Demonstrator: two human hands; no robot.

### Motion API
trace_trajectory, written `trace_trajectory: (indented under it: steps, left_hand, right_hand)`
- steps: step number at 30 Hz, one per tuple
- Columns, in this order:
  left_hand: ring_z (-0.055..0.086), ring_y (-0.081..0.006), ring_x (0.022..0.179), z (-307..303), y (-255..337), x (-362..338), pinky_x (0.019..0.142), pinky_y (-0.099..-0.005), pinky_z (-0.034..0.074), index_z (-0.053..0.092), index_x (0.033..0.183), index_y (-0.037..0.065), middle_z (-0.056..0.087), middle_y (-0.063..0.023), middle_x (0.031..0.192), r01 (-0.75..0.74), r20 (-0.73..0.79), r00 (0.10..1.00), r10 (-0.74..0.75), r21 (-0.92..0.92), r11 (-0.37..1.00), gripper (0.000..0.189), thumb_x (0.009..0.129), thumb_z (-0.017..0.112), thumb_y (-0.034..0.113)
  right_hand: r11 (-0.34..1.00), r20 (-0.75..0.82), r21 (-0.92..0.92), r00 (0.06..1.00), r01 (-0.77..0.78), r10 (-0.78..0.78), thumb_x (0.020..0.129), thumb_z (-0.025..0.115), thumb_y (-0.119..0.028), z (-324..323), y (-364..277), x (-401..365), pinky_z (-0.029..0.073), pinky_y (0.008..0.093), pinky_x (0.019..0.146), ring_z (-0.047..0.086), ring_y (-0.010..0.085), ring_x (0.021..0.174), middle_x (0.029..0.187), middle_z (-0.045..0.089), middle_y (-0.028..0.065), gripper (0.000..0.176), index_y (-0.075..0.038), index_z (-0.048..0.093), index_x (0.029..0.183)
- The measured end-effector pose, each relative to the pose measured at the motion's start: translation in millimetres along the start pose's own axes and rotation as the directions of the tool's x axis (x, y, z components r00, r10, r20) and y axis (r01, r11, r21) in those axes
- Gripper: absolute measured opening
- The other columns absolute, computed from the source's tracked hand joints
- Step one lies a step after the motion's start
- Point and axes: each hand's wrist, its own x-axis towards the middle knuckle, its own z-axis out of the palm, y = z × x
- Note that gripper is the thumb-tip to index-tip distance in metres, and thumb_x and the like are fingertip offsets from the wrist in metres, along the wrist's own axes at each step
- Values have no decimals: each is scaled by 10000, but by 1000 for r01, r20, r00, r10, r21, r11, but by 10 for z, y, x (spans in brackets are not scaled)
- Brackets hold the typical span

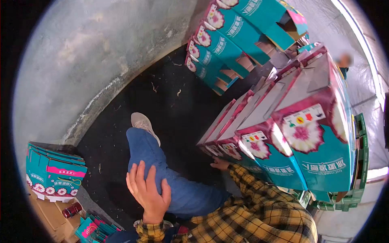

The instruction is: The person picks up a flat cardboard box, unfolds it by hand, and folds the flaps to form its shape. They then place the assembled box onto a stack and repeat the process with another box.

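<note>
My left hand (149, 189) lies over my bent leg in blue jeans, its fingers spread and nothing in it. Low down beside a row of stacked teal and maroon cartons (314, 166), my right hand (221, 163) reaches out of a yellow-and-black plaid sleeve. Some of its fingers show, stretched out near the bottom edge of the nearest stack; the rest of the hand is partly hidden. The cartons carry white flower-like pictures and white lettering, and stand tightly side by side on my right.
More teal cartons (239, 30) with open flaps stand at the back. Flattened teal cartons (56, 170) sit on brown cardboard (50, 212) at left, near a dark red roll (72, 210). A grey wall (101, 44) borders the black floor (174, 97). A blurred person (344, 62) is far right.
</note>
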Motion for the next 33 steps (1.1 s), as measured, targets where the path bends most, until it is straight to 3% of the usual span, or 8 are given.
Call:
trace_trajectory:
  steps: [4, 15, 18, 23, 24, 26, 27, 33]
  left_hand:
    - [445, -396, 1224, 51, -100, 16, 1039, -581, 274, 599, 1126, 14, 508, -191, 1291, -38, -3, 999, 38, -17, 999, 410, 799, 589, 260]
    - [420, -415, 1244, 90, -247, -9, 1033, -610, 269, 566, 1165, 31, 492, -192, 1317, -78, 75, 994, 80, -29, 997, 406, 812, 573, 229]
    - [434, -403, 1235, 130, -327, -57, 1038, -593, 266, 586, 1140, 27, 509, -192, 1296, -89, 52, 995, 90, -22, 996, 391, 826, 570, 260]
    - [444, -395, 1230, 186, -423, -182, 1040, -579, 262, 604, 1120, 22, 526, -188, 1274, -103, 21, 995, 102, 9, 995, 393, 832, 571, 287]
    - [443, -395, 1233, 197, -439, -208, 1039, -580, 265, 604, 1121, 21, 527, -187, 1273, -107, 15, 994, 107, 11, 994, 397, 825, 575, 283]
    - [441, -395, 1235, 154, -562, -253, 1037, -581, 267, 603, 1123, 19, 528, -186, 1272, -114, 8, 993, 114, 3, 994, 401, 818, 579, 279]
    - [441, -395, 1236, 138, -584, -287, 1036, -582, 268, 603, 1124, 18, 527, -185, 1272, -115, 8, 993, 115, 6, 993, 406, 808, 586, 274]
    - [440, -393, 1238, 58, -843, -482, 1038, -580, 269, 600, 1125, 12, 519, -185, 1282, -130, 0, 991, 130, 14, 991, 417, 783, 602, 250]
  right_hand:
    - [967, 94, 238, 993, -94, 73, 867, 586, -564, 26, 155, -44, 351, 408, 1050, 415, 302, 1299, 1409, 396, 241, 930, -24, 161, 1493]
    - [961, 207, 217, 971, -169, 124, 899, 508, -592, -339, 11, -297, 274, 391, 1110, 352, 291, 1354, 1409, 429, 184, 887, -45, 155, 1502]
    - [990, 85, 117, 994, -75, 65, 887, 566, -558, -373, 340, -213, 405, 365, 1006, 490, 268, 1225, 1349, 493, 163, 896, -50, 157, 1501]
    - [975, 161, 132, 974, -180, 158, 853, 438, -712, -631, 350, -211, 53, 408, 1168, 84, 299, 1453, 1558, 167, 150, 933, -123, 153, 1518]
    - [988, 103, -64, 984, -140, 146, 855, 465, -694, -694, 459, -170, 181, 419, 1147, 157, 305, 1437, 1546, 205, 147, 913, -137, 172, 1517]
    - [945, 139, 217, 966, -244, 217, 856, 491, -677, -740, 179, -267, 315, 442, 1086, 263, 307, 1397, 1528, 252, 144, 902, -137, 191, 1513]
    - [968, 96, 159, 979, -196, 182, 863, 512, -651, -765, 188, -280, 400, 456, 1015, 365, 297, 1337, 1502, 300, 141, 889, -137, 188, 1512]
    - [931, 113, 256, 964, -260, 239, 897, 525, -562, -821, 432, -158, 390, 494, 996, 470, 251, 1247, 1375, 472, 84, 764, -215, 219, 1506]
